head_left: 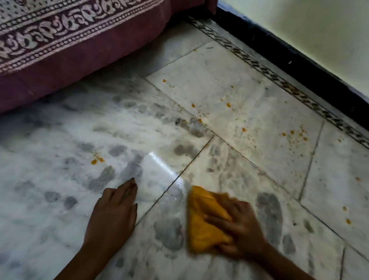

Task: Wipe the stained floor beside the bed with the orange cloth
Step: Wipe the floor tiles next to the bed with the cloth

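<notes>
The person's left hand (116,202) lies flat on the floor (48,197), palm down, fingers straight and close together, pointing away from the body. The right hand (239,226) rests on the cloth (202,224), an orange folded wad lying on the floor just right of the left hand, with a dark tile joint (161,194) running between the two. Its fingers stretch leftward across the cloth and press it down, and the thumb sits at the cloth's near edge. The hand and cloth are blurred, so whether the thumb pinches the fabric is unclear. A glossy patch (156,162) shines on the marble just beyond the left fingertips. Orange stains (97,160) dot the floor beyond the left hand, and more are scattered well apart across the paler tile further out, some near its middle (228,105) and a cluster toward the right (295,134). A few lie on the tile at the far right (348,221). Grey blotches mark the marble around both hands. The bed (54,75) fills the upper left, its cover (46,25) printed with a maroon and white pattern hanging over the side. On the right, a patterned strip (289,85) borders the floor, then a black skirting (311,67) under a pale wall (324,25).
</notes>
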`<state>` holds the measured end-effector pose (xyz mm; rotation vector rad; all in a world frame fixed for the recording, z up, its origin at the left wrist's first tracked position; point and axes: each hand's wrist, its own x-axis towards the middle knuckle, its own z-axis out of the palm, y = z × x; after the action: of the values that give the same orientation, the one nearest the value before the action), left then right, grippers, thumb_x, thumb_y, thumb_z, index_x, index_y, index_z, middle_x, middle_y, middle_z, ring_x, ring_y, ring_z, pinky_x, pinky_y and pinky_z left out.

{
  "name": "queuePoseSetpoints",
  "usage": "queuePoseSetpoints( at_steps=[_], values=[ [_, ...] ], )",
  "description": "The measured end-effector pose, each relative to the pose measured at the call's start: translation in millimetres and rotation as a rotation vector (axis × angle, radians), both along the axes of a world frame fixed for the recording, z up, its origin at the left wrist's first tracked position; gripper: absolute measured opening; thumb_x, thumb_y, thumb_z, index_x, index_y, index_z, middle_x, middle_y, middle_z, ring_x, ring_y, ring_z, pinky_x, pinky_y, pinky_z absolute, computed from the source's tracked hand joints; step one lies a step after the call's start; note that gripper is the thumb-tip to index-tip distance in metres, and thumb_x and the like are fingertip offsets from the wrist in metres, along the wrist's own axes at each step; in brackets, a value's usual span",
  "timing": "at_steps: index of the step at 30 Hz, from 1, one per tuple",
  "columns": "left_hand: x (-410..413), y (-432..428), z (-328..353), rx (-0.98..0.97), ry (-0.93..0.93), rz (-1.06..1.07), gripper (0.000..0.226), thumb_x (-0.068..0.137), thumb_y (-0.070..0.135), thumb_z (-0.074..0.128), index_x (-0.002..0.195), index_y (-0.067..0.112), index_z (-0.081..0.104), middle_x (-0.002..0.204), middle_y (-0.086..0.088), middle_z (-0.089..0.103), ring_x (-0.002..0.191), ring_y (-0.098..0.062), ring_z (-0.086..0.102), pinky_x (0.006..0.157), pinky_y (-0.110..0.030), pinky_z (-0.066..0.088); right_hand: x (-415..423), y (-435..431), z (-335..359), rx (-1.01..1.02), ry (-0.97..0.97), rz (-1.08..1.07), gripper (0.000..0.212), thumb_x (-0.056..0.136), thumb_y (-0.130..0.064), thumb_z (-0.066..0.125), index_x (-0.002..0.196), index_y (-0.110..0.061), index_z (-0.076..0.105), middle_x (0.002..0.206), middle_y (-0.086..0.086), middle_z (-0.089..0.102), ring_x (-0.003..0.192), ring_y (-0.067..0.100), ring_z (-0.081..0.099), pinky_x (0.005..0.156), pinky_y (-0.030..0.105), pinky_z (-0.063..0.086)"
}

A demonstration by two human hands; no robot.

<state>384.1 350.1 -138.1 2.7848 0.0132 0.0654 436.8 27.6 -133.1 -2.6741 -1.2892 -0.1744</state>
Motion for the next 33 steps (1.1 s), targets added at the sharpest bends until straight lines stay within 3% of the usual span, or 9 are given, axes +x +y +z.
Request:
queuePoseSetpoints(
  at_steps=[4,8,13,17,19,22,27,30,33],
  values=[
    [-4,-1,0,-0.009,-0.004,0.003,0.051,0.081,0.028,0.036,0.113,0.000,0.064,0.127,-0.012,0.059,0.085,-0.034,0.057,0.069,-0.041,0.053,71,-28,13,-0.057,-0.085,-0.482,0.063,0.081,-0.072,0.031,0.118,-0.028,0.057,0.105,0.022,0.061,0.076,0.037,0.059,0.062,0.035,0.043],
    [-8,-4,5,-0.024,-0.008,0.025,0.051,0.079,0.030,0.037,0.110,0.001,0.066,0.124,-0.012,0.061,0.091,-0.027,0.046,0.065,-0.040,0.055,152,83,19,-0.003,0.104,-1.029,0.062,0.078,-0.070,0.043,0.120,-0.026,0.055,0.119,0.017,0.047,0.094,0.039,0.057,0.073,0.038,0.044],
    [-4,3,8,-0.021,0.012,0.067,0.052,0.080,0.030,0.035,0.110,0.002,0.067,0.119,-0.010,0.063,0.090,-0.028,0.049,0.064,-0.038,0.056,124,201,19,-0.029,0.180,-0.552,0.067,0.078,-0.068,0.041,0.127,-0.022,0.049,0.129,0.020,0.045,0.088,0.038,0.061,0.070,0.040,0.049],
    [-3,15,7,-0.024,-0.027,0.082,0.048,0.080,0.027,0.036,0.107,0.003,0.068,0.116,-0.010,0.065,0.084,-0.033,0.057,0.066,-0.039,0.056,36,115,9,0.049,0.103,-0.086,0.057,0.075,-0.065,0.052,0.121,-0.032,0.050,0.104,0.015,0.061,0.073,0.030,0.061,0.057,0.031,0.049],
    [-6,19,5,-0.009,-0.073,0.063,0.047,0.081,0.025,0.036,0.106,0.003,0.069,0.116,-0.010,0.065,0.085,-0.030,0.054,0.069,-0.037,0.055,33,49,8,0.077,-0.034,-0.107,0.052,0.078,-0.068,0.045,0.115,-0.032,0.053,0.094,0.013,0.065,0.066,0.028,0.061,0.054,0.027,0.046],
    [-16,23,2,-0.012,-0.073,0.066,0.046,0.081,0.025,0.037,0.106,0.004,0.069,0.117,-0.010,0.064,0.087,-0.027,0.051,0.070,-0.036,0.053,88,16,10,0.022,-0.052,-0.492,0.056,0.069,-0.066,0.053,0.109,-0.027,0.054,0.088,0.012,0.060,0.060,0.032,0.060,0.048,0.030,0.044],
    [-34,36,-4,0.008,-0.040,0.100,0.046,0.080,0.025,0.037,0.108,0.006,0.069,0.122,-0.008,0.062,0.089,-0.031,0.062,0.070,-0.039,0.054,189,134,10,0.018,0.073,-0.908,0.057,0.079,-0.062,0.053,0.116,-0.019,0.056,0.114,0.016,0.048,0.092,0.038,0.056,0.073,0.040,0.043],
    [-39,50,4,0.037,-0.053,0.214,0.048,0.079,0.027,0.036,0.106,0.006,0.070,0.117,-0.008,0.065,0.088,-0.027,0.049,0.066,-0.038,0.055,176,227,10,0.042,0.047,-0.731,0.049,0.079,-0.059,0.053,0.108,-0.020,0.059,0.114,0.015,0.050,0.088,0.036,0.058,0.073,0.038,0.045],
    [-45,67,7,0.047,-0.030,0.302,0.050,0.081,0.030,0.034,0.110,0.007,0.068,0.119,-0.007,0.064,0.088,-0.028,0.048,0.068,-0.039,0.055,104,259,4,0.054,0.021,-0.295,0.045,0.072,-0.055,0.057,0.107,-0.026,0.062,0.103,0.013,0.056,0.070,0.034,0.058,0.058,0.035,0.046]
  ],
)
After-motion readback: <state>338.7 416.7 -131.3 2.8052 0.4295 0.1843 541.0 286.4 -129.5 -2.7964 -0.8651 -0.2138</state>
